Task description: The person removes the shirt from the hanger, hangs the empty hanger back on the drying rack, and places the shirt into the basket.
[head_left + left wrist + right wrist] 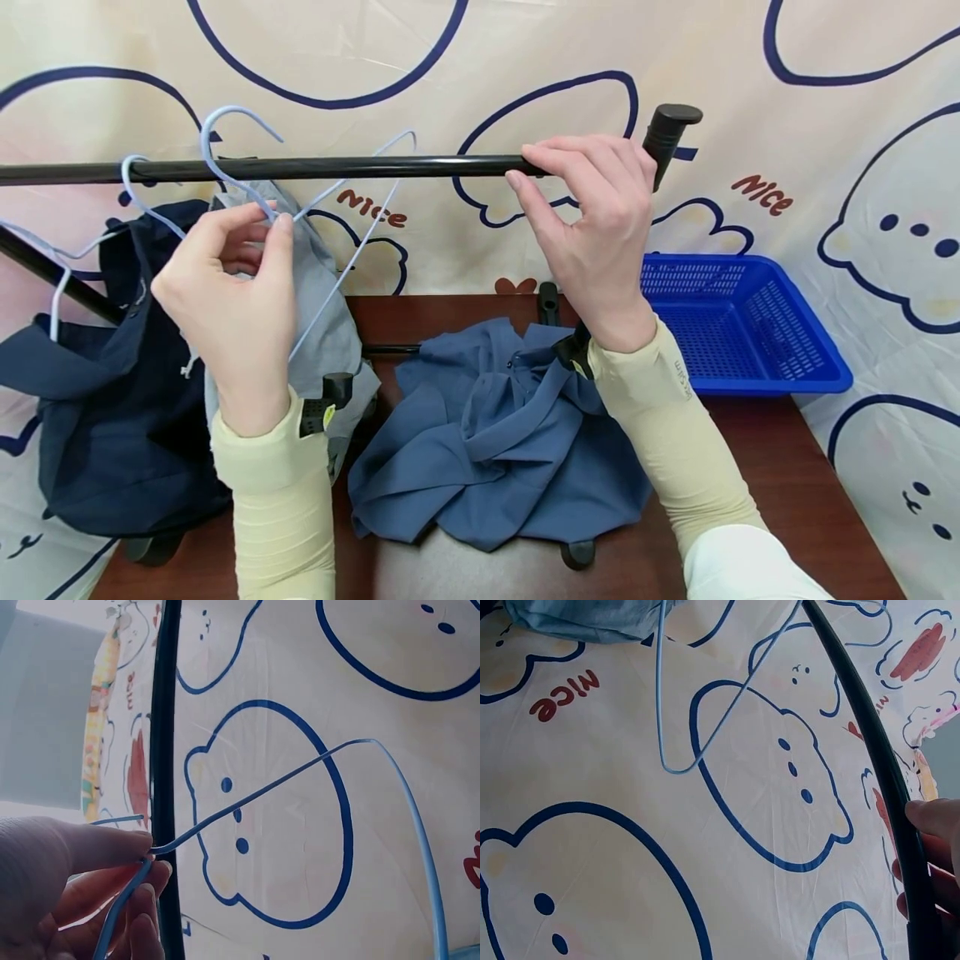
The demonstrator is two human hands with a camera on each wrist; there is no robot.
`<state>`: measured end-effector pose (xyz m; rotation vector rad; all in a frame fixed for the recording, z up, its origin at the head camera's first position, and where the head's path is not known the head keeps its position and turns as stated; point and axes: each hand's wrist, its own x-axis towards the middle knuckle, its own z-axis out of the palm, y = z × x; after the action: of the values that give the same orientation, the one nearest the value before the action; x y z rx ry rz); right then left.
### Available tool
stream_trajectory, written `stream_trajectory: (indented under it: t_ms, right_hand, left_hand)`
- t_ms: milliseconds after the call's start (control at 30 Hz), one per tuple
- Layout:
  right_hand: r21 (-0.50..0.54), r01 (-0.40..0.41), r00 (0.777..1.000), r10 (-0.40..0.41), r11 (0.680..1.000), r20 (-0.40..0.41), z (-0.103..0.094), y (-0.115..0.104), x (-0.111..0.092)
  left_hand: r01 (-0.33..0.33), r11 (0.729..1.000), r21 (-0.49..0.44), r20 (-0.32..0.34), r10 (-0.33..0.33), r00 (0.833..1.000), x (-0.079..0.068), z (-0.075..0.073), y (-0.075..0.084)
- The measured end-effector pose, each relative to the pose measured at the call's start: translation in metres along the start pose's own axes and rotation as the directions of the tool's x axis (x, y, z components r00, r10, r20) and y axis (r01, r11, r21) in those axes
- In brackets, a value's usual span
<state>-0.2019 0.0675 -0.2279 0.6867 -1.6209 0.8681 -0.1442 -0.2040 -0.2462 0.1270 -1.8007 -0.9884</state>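
My left hand [243,308] pinches a light blue wire hanger [360,242] just below its hook, between thumb and fingertips. That hook curves above the black rod [375,167], and the hanger's bare far end sticks out to the right. In the left wrist view, the pinched hanger wire [262,791] runs past the rod. My right hand [592,225] grips the rod near its right end, thumb on one side and fingers on the other, as the right wrist view also shows. Directly behind my left hand hangs a grey garment [318,292].
Dark navy clothing [135,417] hangs at the left. A slate-blue garment [502,442] lies crumpled on the brown table [765,483]. The blue plastic basket [750,325] stands at the back right. An upright post with a black cap [671,137] rises by my right hand.
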Motion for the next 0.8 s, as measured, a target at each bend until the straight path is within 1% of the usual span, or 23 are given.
stream_trajectory:
  t_ms: [100, 300, 433, 667, 800]
  right_hand:
    - [-0.002, -0.004, 1.000, 0.004, 1.000, 0.001, 0.000, 0.000, 0.000]
    - [-0.007, -0.004, 1.000, 0.004, 1.000, 0.005, 0.000, 0.000, -0.001]
    - [-0.008, -0.004, 1.000, 0.004, 1.000, 0.005, 0.000, 0.000, -0.001]
    - [-0.007, -0.001, 1.000, 0.001, 1.000, 0.001, 0.001, 0.000, -0.001]
    - [-0.004, -0.003, 1.000, 0.003, 1.000, 0.002, 0.001, 0.000, -0.001]
  left_hand:
    - [0.018, 1.000, 0.020, 0.016, -0.018, 1.000, 0.005, 0.003, -0.003]
    - [0.026, 0.999, 0.044, 0.048, -0.028, 0.998, 0.009, 0.008, -0.012]
    - [0.029, 0.998, 0.062, 0.070, -0.033, 0.997, 0.010, 0.010, -0.017]
    - [0.030, 0.992, 0.121, 0.089, -0.040, 0.995, 0.008, 0.012, -0.028]
    - [0.028, 0.991, 0.134, 0.094, -0.041, 0.995, 0.006, 0.011, -0.035]
